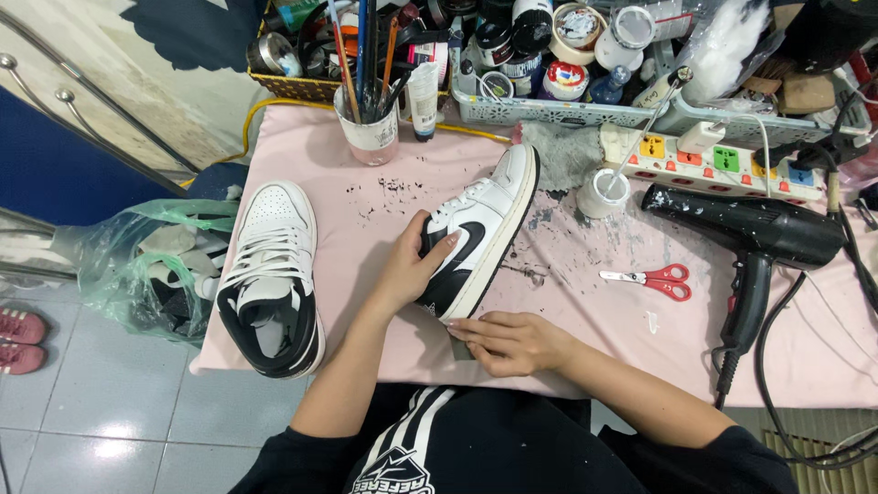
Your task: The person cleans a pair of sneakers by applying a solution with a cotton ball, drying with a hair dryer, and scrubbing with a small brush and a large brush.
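A white and black high-top sneaker point(483, 229) lies on its side on the pink table cover point(366, 210), sole toward the right. My left hand point(412, 265) grips its heel and ankle part. My right hand point(508, 342) lies flat on the cover just below the sneaker's heel, pressing on a small grey piece; its fingers point left. The matching sneaker point(272, 279) stands upright at the table's left edge, laces up.
Red scissors point(653, 279) and a black hair dryer point(754, 240) lie to the right, near a white power strip point(722, 163). A cup of brushes point(368, 128), a small white pot point(604, 192) and baskets of paint jars point(549, 73) stand behind. A green plastic bag point(137, 265) hangs left.
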